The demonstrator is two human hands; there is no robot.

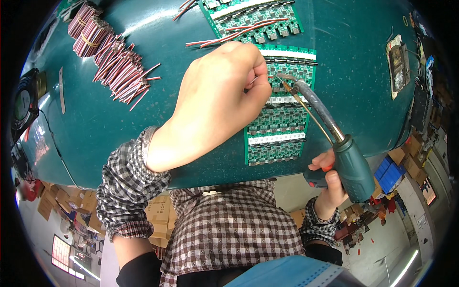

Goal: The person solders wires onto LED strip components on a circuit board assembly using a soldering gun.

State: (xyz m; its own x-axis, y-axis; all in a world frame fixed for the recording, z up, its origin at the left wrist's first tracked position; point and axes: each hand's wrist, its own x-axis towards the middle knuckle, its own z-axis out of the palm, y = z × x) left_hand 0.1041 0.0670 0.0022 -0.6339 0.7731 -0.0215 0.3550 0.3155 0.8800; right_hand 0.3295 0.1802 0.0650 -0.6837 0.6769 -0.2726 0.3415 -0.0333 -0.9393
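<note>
My left hand (217,88) is closed in a pinch on a thin wire (270,76), whose end reaches over a green circuit board panel (275,126). In my right hand (332,184) is a dark green soldering gun (354,167), with a finger at its red trigger. The bent metal tube and slim tip of the gun point up and left, close to the wire end on the panel. Whether tip and wire touch is too small to tell. Beyond it lies a second green panel (282,32) with loose red, black and white wires (239,32) across it.
Bundled and loose cut wires (114,67) lie at the far left of the green table mat (167,33). A worn, stained tray (398,67) sits at the right. At the left edge are a black fan (24,103) and a black cable (55,146).
</note>
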